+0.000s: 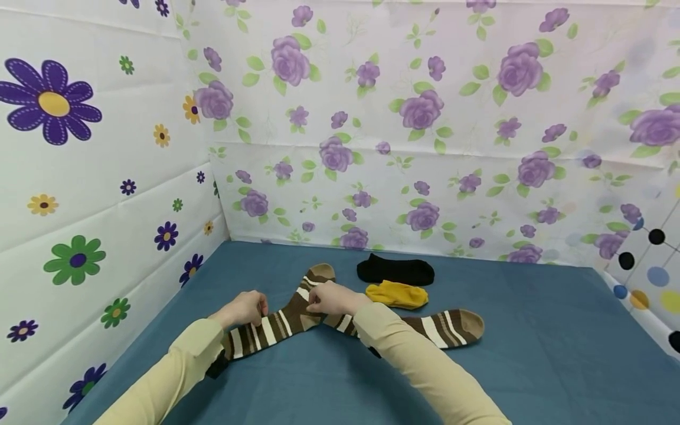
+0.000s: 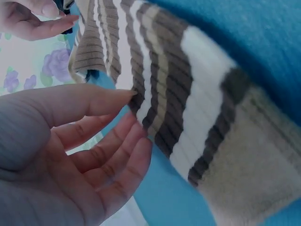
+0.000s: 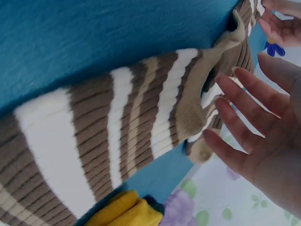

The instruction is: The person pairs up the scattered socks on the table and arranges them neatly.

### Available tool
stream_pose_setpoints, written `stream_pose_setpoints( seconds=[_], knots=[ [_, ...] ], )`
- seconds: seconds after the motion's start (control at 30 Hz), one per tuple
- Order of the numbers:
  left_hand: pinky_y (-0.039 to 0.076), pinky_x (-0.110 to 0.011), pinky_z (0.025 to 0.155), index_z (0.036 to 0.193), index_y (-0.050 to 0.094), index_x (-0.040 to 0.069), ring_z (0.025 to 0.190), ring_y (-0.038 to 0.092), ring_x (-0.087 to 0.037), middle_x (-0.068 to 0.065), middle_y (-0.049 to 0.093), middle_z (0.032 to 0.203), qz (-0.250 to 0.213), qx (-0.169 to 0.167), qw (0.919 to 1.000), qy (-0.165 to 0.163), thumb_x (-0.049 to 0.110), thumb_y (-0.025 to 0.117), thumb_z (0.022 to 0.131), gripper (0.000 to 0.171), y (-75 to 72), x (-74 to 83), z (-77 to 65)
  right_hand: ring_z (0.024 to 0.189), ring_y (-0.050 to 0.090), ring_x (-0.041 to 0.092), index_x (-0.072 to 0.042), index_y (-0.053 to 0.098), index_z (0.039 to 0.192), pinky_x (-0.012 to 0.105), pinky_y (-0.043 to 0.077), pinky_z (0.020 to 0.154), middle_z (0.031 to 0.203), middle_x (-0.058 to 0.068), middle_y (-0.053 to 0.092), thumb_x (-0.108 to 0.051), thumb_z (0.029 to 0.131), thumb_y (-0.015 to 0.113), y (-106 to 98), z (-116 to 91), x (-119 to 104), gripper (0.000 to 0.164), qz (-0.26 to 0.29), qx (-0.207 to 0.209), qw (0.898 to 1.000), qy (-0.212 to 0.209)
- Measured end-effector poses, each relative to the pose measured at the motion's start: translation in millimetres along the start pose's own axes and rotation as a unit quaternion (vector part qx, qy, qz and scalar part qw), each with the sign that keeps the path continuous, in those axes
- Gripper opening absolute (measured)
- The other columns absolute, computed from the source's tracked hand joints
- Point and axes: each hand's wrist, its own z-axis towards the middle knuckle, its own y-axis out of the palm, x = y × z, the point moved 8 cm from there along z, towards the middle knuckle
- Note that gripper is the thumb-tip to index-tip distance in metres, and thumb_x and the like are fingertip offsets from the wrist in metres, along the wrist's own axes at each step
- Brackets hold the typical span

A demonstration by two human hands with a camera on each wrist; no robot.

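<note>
Two brown, white and tan striped socks lie on the blue cloth. My left hand pinches the edge of the left sock; in the left wrist view, the thumb is on its ribbed knit and the other fingers curl beside it. That sock bends at its tan heel, with a tan end pointing toward the back. My right hand is over the bend, its fingers loosely extended in the right wrist view, close to the left sock. The right sock lies under my right forearm, partly hidden, its tan cuff near the left sock.
Behind the right sock lie a folded yellow sock and, farther back, a black sock. The blue cloth stretches to the right. Flowered sheets wall off the back and left sides.
</note>
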Motion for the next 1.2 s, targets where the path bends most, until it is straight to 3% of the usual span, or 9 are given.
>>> stream_pose_setpoints(
  seconds=[0.1,0.27,0.5,0.77,1.0,1.2],
  knots=[
    [0.034,-0.030,0.050,0.080,0.055,0.002,0.056,0.041,-0.016,-0.005,0.048,0.070,0.002,-0.008,1.0000,-0.003,-0.009,0.062,0.073,0.015,-3.5,-2.8,-5.2,0.071,0.052,0.013,-0.009,0.065,0.095,0.028,0.042,0.072,0.081,0.001,0.057,-0.019,0.091,0.056,-9,-1,8,0.013,-0.006,0.034,0.999,0.009],
    [0.034,-0.030,0.050,0.082,0.054,0.002,0.055,0.038,-0.015,-0.006,0.047,0.073,-0.002,-0.034,0.9988,-0.035,-0.001,0.067,0.076,0.014,-8.9,-15.5,-17.8,0.101,0.047,0.022,-0.004,0.055,0.116,0.035,0.036,0.088,0.107,0.008,0.051,-0.017,0.092,0.055,-21,0,26,0.028,-0.019,0.082,0.995,0.052],
    [0.031,-0.028,0.046,0.077,0.054,0.005,0.048,0.031,-0.011,-0.005,0.049,0.067,-0.042,-0.038,0.9949,-0.084,0.004,0.069,0.078,0.015,-17.2,-35.7,-32.8,0.111,0.039,0.029,0.001,0.039,0.130,0.037,0.037,0.086,0.122,0.016,0.040,-0.017,0.092,0.054,-21,8,39,0.045,0.013,0.109,0.991,0.083],
    [0.029,-0.025,0.043,0.074,0.057,0.003,0.046,0.031,-0.010,-0.005,0.052,0.061,-0.057,-0.050,0.9919,-0.102,0.005,0.069,0.077,0.013,-17.1,-40.7,-45.5,0.120,0.033,0.033,0.004,0.032,0.134,0.041,0.034,0.091,0.131,0.020,0.034,-0.017,0.091,0.056,-22,13,49,0.054,0.004,0.113,0.989,0.098],
    [0.029,-0.025,0.042,0.066,0.058,0.004,0.044,0.029,-0.010,-0.001,0.045,0.054,-0.048,-0.046,0.9914,-0.113,0.003,0.072,0.075,0.017,-12.6,-45.3,-50.1,0.126,0.027,0.033,0.004,0.028,0.137,0.044,0.029,0.096,0.138,0.020,0.028,-0.018,0.090,0.057,-16,18,57,0.059,0.019,0.096,0.990,0.106],
    [0.028,-0.025,0.042,0.058,0.048,0.007,0.043,0.027,-0.010,0.000,0.036,0.050,-0.045,-0.035,0.9917,-0.115,0.000,0.072,0.074,0.029,-12.5,-47.0,-52.0,0.128,0.021,0.033,0.004,0.021,0.139,0.048,0.026,0.097,0.141,0.020,0.022,-0.025,0.089,0.059,-10,27,59,0.070,0.026,0.083,0.991,0.104]
  ],
)
